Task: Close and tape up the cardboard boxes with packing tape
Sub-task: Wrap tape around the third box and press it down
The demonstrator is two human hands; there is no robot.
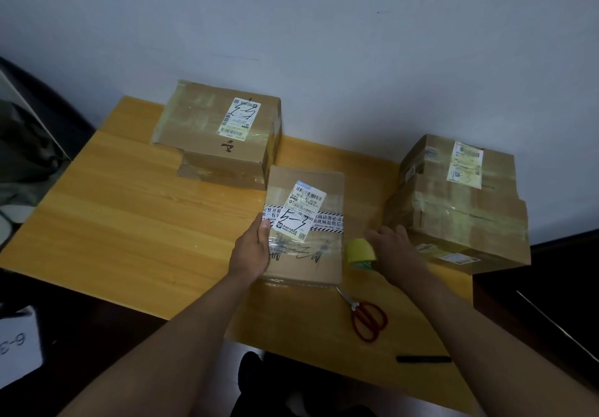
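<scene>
Left hand (251, 249) clamps small box (304, 225) at desk (129, 196) centre, steadying it; right hand (397, 249), fingers spread, reaches tape roll (361, 249).

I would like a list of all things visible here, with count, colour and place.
boxes: three, brown; far left, middle, right
tape roll: one, yellowish, right of the middle box
scissors: one, red handles, near edge
pen: one, black, near right corner
table: one, light wood
left hand: holds the middle box's left side
right hand: open, at the tape roll
</scene>
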